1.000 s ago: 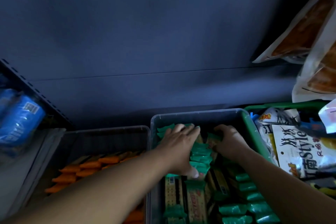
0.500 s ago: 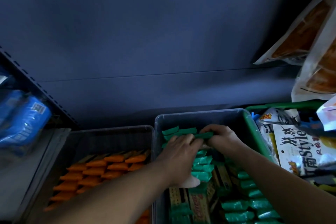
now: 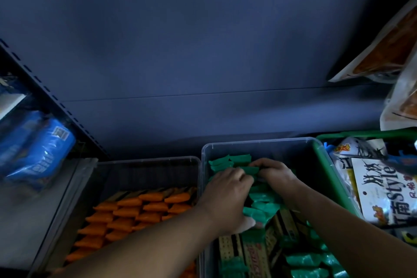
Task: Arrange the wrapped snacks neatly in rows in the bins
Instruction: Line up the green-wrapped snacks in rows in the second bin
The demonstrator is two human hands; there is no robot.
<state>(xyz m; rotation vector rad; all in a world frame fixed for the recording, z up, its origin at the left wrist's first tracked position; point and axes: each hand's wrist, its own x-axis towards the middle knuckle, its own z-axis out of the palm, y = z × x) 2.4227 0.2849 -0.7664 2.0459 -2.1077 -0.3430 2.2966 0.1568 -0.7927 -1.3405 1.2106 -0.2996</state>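
Printed in black on the white snack bag (image 3: pixel 381 189): "南Style", tilted, with smaller Chinese characters beside it, too blurred to read. White label on the blue packet (image 3: pixel 33 153) and red print on the biscuit wrappers (image 3: pixel 255 254) illegible.

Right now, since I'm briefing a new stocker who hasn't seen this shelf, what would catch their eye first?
The left hand and right hand meet at the back of the middle clear bin, fingers curled on green wrapped snacks. To its left, orange wrapped snacks lie in tidy rows in a second clear bin. Bright blue packs sit at the far left.
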